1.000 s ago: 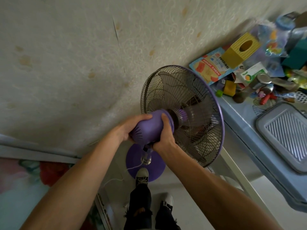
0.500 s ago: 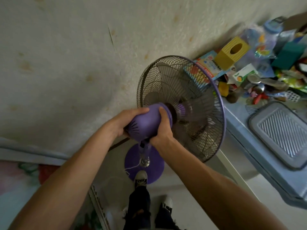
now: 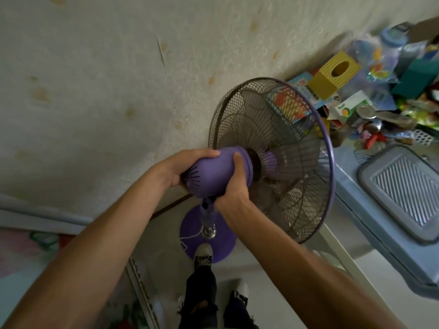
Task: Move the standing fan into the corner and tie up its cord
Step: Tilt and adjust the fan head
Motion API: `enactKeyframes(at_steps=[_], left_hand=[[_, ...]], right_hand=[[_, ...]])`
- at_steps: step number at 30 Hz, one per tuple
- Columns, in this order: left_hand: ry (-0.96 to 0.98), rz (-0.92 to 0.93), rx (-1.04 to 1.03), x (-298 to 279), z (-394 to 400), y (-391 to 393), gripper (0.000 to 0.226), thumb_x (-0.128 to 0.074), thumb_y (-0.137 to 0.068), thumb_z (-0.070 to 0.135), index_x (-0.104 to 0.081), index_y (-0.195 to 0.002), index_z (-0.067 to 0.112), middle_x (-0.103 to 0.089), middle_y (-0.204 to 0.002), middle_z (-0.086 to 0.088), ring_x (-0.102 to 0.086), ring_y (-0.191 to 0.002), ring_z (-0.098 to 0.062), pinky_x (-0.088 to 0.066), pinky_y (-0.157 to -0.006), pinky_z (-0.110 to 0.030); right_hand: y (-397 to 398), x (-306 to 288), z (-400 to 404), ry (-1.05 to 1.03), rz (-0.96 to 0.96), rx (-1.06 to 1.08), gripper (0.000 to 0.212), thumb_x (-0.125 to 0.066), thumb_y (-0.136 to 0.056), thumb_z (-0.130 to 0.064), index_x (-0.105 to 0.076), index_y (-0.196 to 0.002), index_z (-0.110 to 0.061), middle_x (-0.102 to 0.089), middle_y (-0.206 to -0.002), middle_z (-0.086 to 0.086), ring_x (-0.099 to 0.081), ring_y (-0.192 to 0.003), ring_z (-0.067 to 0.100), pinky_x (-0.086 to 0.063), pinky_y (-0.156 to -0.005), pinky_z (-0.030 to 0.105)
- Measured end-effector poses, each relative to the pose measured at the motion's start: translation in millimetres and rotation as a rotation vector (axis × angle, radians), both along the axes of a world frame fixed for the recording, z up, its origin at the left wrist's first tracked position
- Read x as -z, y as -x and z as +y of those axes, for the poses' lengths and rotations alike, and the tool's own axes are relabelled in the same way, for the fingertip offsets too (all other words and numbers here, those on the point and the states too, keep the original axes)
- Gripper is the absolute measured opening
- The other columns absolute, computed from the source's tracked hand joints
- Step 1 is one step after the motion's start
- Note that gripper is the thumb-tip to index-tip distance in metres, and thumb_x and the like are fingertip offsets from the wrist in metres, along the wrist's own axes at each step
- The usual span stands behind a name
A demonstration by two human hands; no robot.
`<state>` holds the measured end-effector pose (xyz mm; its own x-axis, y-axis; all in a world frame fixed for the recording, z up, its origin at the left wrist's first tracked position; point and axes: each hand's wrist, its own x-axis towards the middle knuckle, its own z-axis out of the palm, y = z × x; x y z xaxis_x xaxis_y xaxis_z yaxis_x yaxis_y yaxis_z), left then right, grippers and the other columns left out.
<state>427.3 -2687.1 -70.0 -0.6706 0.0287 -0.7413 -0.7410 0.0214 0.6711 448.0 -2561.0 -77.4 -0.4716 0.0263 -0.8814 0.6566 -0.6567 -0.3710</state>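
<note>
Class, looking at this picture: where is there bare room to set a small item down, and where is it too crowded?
Free: the grey tray, and the blue table edge beside it. Crowded: the table's far end around the yellow box, piled with packets.

1. My right hand (image 3: 234, 186) hides the fan pole's (image 3: 207, 216) top joint.
2. My shoe (image 3: 203, 255) covers part of the purple base (image 3: 225, 243).
3. The tray (image 3: 401, 193) is cropped by the right edge.
4. The clutter (image 3: 389, 119) on the table is blurred; I cannot identify it.
</note>
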Motion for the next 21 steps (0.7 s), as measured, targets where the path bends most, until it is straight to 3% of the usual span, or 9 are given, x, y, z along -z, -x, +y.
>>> enactKeyframes(at_steps=[6, 11, 16, 21], left_hand=[[0.031, -0.019, -0.104, -7, -5, -14, 0.056, -0.08, -0.064, 0.057, -0.073, -0.099, 0.015, -0.078, -0.085, -0.012, -0.075, -0.069, -0.031, -0.059, -0.055, -0.046], [0.067, 0.006, -0.078, -22, -8, -15, 0.065, -0.082, -0.058, 0.059, -0.072, -0.105, 0.015, -0.078, -0.093, -0.013, -0.074, -0.084, -0.036, -0.059, -0.069, -0.056], [0.087, 0.019, -0.042, -37, 4, -13, 0.062, -0.079, -0.064, 0.057, -0.071, -0.109, 0.015, -0.077, -0.099, -0.015, -0.072, -0.091, -0.038, -0.055, -0.081, -0.063], [0.108, 0.031, -0.046, -38, 7, -16, 0.061, -0.08, -0.063, 0.058, -0.071, -0.106, 0.016, -0.077, -0.096, -0.014, -0.073, -0.088, -0.038, -0.056, -0.078, -0.064]], right_hand=[[5, -14, -2, -0.01, 0.027, -0.107, 0.102, -0.085, -0.067, -0.057, -0.046, -0.143, -0.002, -0.062, -0.132, 0.019, -0.066, -0.107, 0.039, -0.053, -0.097, 0.058], [-3, -25, -5, 0.011, 0.032, -0.056, 0.099, -0.086, -0.068, -0.053, -0.046, -0.144, -0.005, -0.06, -0.136, 0.018, -0.064, -0.114, 0.04, -0.052, -0.098, 0.06], [-4, -34, 4, 0.062, 0.054, 0.009, 0.092, -0.088, -0.069, -0.047, -0.049, -0.141, -0.004, -0.062, -0.133, 0.017, -0.066, -0.108, 0.037, -0.055, -0.094, 0.059], [-2, -32, 7, 0.069, 0.055, -0.013, 0.093, -0.089, -0.068, -0.047, -0.049, -0.141, -0.006, -0.062, -0.132, 0.017, -0.066, -0.106, 0.038, -0.054, -0.094, 0.06]])
